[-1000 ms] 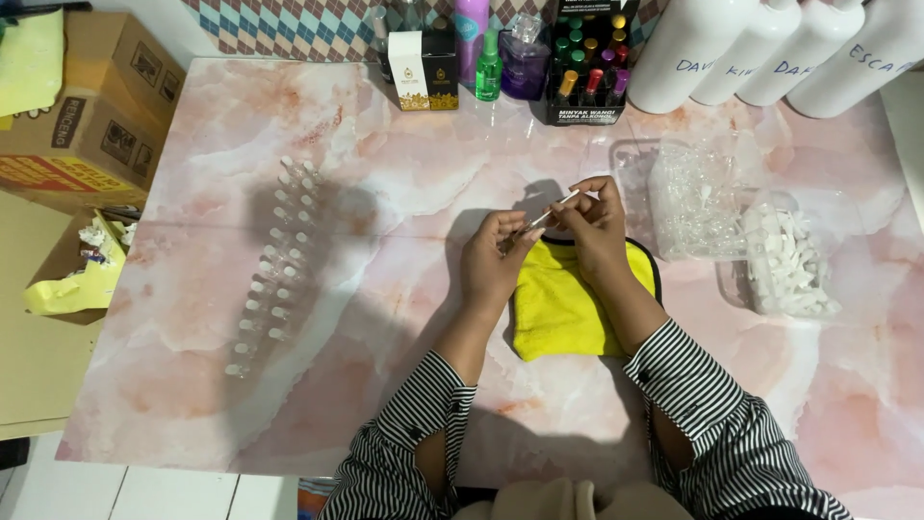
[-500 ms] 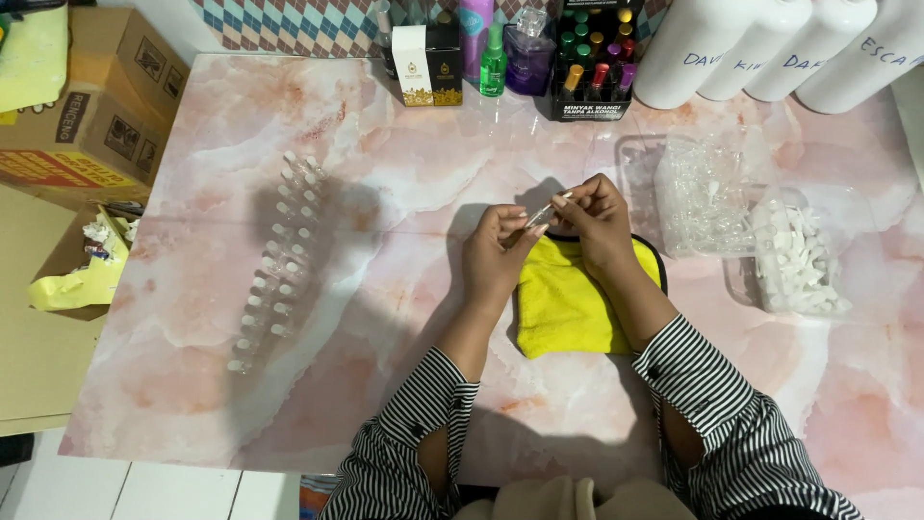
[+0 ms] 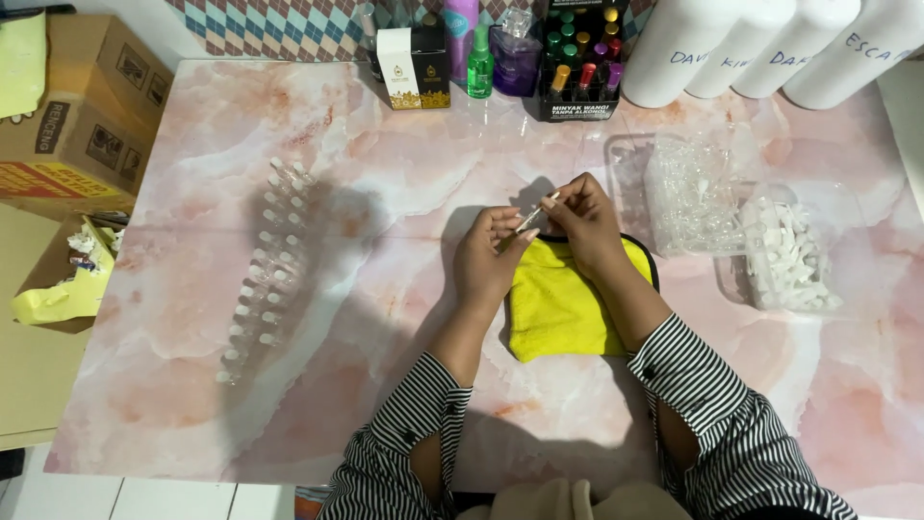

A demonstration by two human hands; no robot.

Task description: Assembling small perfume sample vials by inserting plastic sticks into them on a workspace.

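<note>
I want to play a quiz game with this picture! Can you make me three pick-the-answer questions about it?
1. Where is the yellow cloth?
A. under the person's hands
B. inside the cardboard box
C. on the white bottles

2. How many big white bottles stand at the back right?
A. one
B. four
C. seven

3. What are the left hand and right hand doing?
A. resting flat
B. both pinching one small thin vial
C. clapping

Answers: 1 A, the cloth lies beneath the hands. 2 B, four bottles show. 3 B, both hands' fingertips meet on the vial.

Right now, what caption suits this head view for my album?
Both hands, left hand and right hand, hold a small vial above a yellow cloth.
</note>
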